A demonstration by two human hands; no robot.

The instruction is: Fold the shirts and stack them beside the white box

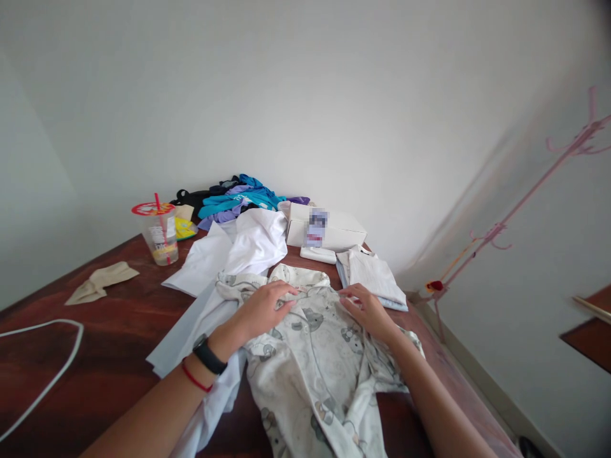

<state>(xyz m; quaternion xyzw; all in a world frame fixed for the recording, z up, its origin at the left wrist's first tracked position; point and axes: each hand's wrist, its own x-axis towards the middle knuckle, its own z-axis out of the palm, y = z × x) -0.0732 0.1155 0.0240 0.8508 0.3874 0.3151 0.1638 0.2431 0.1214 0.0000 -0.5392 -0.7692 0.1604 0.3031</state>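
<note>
A light grey-white pajama shirt [310,356] with a grey animal print lies spread on the dark wooden table, its collar pointing to the wall. My left hand [265,310], with a black watch and a red string at its wrist, rests over the shirt's left shoulder. Its thumb and fingers are apart. Across the collar, my right hand [368,312] lies over the other shoulder with its fingers spread. Whether the fingertips press on the cloth is hard to see. White cloth [258,238] lies rumpled beyond and left of the shirt.
Folded clothes [375,277] sit at the right edge, near a white box [334,229] and a small white case [317,255]. Coloured clothes [243,200] are heaped by the wall. A plastic cup [160,235], beige cloth [102,283] and white cable [71,356] are on the left.
</note>
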